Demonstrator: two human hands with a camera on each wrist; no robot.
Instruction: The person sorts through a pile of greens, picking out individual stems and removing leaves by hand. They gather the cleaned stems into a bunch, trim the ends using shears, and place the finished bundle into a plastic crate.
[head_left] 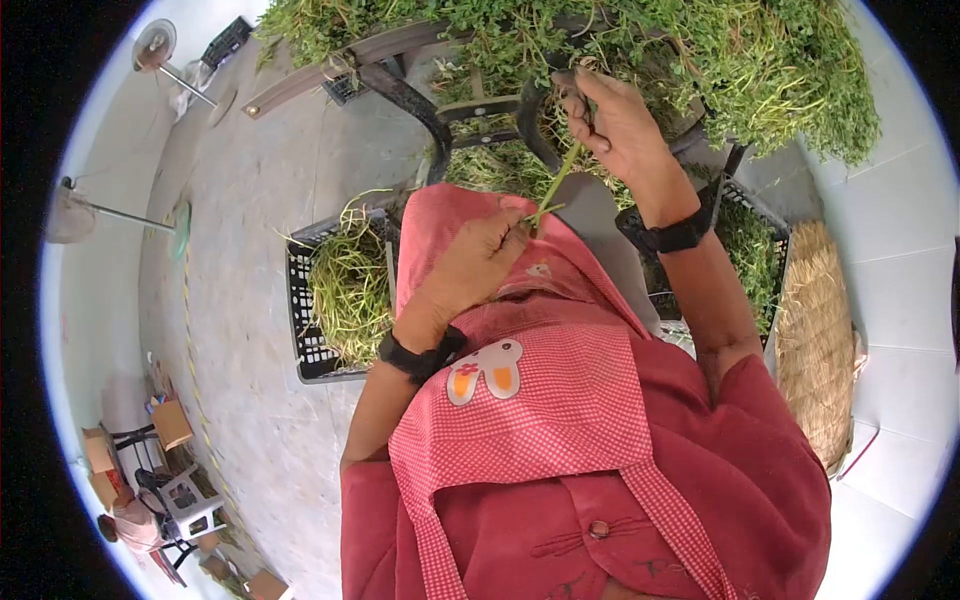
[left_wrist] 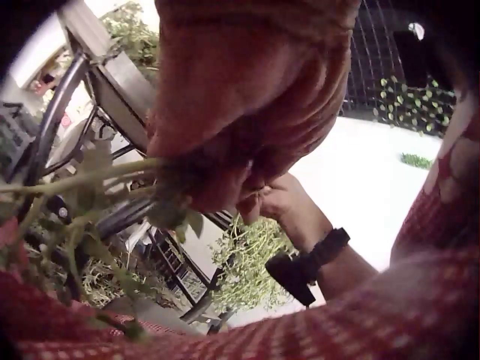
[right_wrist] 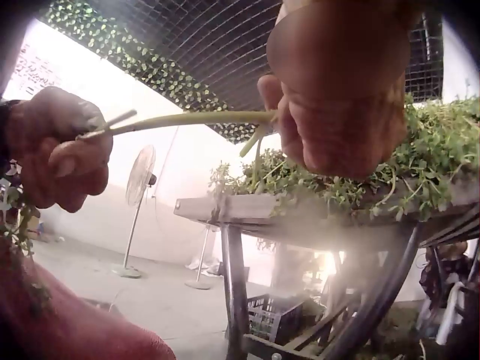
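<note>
A long green plant stem (right_wrist: 187, 118) stretches between the two hands above the red checked apron. One end is pinched by my left hand (head_left: 465, 262), which is over the lap. Leafy shoots (left_wrist: 82, 217) hang out of that hand in the left wrist view. Higher up, near the table edge, my right hand (head_left: 622, 128) pinches the other end of the stem, with thumb and fingers curled together. A shorter stem piece (right_wrist: 253, 142) sticks out below the right fingers. In front of the hands, a thick heap of leafy greens (head_left: 770, 60) covers the table (head_left: 340, 68).
A black crate (head_left: 310, 365) of pale stems stands on the floor at left. Another crate (head_left: 765, 205) with greens is at right, beside a straw bundle (head_left: 812, 340). Standing fans (head_left: 155, 45) are along the left wall. A seated person (head_left: 135, 525) is at lower left.
</note>
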